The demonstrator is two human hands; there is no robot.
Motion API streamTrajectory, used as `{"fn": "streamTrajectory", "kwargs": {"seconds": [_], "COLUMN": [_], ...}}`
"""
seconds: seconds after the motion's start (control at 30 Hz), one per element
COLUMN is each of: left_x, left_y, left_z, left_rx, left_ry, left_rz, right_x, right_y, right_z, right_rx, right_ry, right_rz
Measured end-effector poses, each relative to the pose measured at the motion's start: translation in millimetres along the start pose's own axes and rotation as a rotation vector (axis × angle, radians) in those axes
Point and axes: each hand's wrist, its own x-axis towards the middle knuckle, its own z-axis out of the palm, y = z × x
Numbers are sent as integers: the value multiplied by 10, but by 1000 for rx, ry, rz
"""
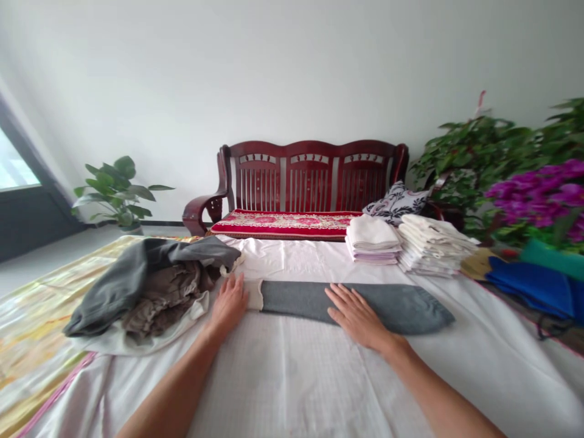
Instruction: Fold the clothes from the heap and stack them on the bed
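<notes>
A grey garment (296,297) with a cream band at its left end lies folded into a long narrow strip across the white-covered table; I cannot tell its exact kind. My left hand (231,302) rests flat over the cream band, fingers extended. On the strip, right of its middle, my right hand (358,313) lies flat with the fingers slightly spread. Neither hand grips the cloth. Just left of my left hand is a loose heap of grey, brown and white clothes (107,286).
Two stacks of folded pale cloth, a left stack (373,238) and a right stack (431,243), stand at the back right. Blue cloth (531,286) lies at the right edge. Behind the table are a wooden bench (310,173), a patterned cushion (396,201) and potted plants.
</notes>
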Motion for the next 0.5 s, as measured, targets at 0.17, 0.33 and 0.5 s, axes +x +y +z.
{"fn": "streamTrajectory", "kwargs": {"seconds": [0.17, 0.33, 0.5], "left_x": [32, 100, 185], "left_y": [-148, -222, -289], "left_z": [-173, -218, -228], "left_rx": [38, -29, -178], "left_ry": [-77, -121, -152], "left_rz": [-119, -219, -194], "right_x": [2, 7, 12], "right_y": [-3, 16, 26], "right_z": [-11, 31, 25], "right_rx": [140, 209, 299], "right_ry": [73, 149, 226], "right_rz": [35, 42, 54]}}
